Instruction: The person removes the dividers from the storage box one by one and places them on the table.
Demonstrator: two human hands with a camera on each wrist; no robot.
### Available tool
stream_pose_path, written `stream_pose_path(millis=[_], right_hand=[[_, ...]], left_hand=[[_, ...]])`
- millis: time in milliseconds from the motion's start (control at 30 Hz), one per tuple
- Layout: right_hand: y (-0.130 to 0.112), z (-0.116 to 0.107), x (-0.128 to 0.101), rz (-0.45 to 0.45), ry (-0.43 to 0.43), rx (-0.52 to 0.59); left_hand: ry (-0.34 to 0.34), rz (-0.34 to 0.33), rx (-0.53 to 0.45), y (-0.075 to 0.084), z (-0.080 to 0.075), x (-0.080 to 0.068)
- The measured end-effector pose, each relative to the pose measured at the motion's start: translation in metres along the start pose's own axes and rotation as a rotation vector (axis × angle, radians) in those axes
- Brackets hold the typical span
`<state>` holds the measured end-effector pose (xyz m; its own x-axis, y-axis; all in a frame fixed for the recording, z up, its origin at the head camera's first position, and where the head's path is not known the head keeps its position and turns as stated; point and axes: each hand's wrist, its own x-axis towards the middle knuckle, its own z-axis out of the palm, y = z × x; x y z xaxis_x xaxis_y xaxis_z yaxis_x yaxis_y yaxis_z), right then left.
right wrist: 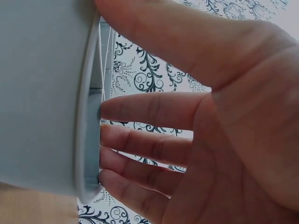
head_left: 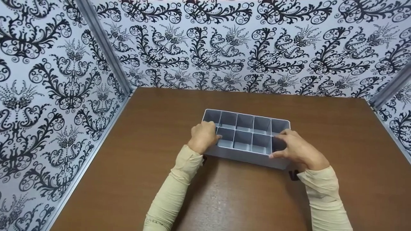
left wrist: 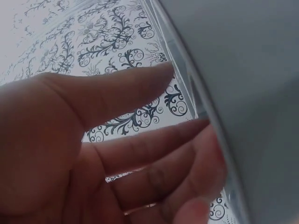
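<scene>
A grey plastic tray (head_left: 244, 156) divided into several empty compartments sits on the brown table (head_left: 144, 166). My left hand (head_left: 204, 137) grips its left near corner, fingers curled over the rim. In the left wrist view the left hand (left wrist: 154, 144) has its thumb and fingertips against the tray's rim (left wrist: 210, 107). My right hand (head_left: 295, 147) holds the tray's right end, thumb on the near wall and fingers reaching across the end compartment. The right wrist view shows the right hand (right wrist: 154, 116) with its thumb over the tray's outer wall (right wrist: 42, 93) and its fingers hooked inside the rim.
Black-and-white patterned walls (head_left: 224, 48) close in the table on the left, back and right, with metal corner posts (head_left: 106, 48). Bare wood surrounds the tray on every side. Both forearms wear beige sleeves (head_left: 173, 192).
</scene>
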<state>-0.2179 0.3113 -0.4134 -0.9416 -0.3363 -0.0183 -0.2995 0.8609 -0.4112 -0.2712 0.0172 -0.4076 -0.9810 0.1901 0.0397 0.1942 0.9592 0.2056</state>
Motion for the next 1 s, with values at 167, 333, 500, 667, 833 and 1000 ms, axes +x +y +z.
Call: stream_pose_path(millis=[167,333,500,667,833,1000], right_hand=[[-0.002,0.003,0.002,-0.006,-0.007,0.006],[-0.002,0.001,0.001,0.005,-0.010,0.017],[0.001,0.000,-0.002,0.021,-0.008,0.032],[0.001,-0.001,-0.001,0.026,-0.009,0.036],[0.002,-0.001,-0.001,0.024,-0.001,0.042],[0.002,-0.001,-0.001,0.025,0.002,0.029]], left_hand=[[0.015,-0.048,-0.008,-0.001,0.010,-0.003],[0.054,-0.052,0.005,0.001,0.013,-0.001],[0.098,-0.021,0.008,0.004,0.014,0.002],[0.146,0.007,0.009,0.004,0.015,0.001],[0.147,0.004,0.012,0.004,0.015,0.001],[0.141,0.000,0.025,0.004,0.015,0.002]])
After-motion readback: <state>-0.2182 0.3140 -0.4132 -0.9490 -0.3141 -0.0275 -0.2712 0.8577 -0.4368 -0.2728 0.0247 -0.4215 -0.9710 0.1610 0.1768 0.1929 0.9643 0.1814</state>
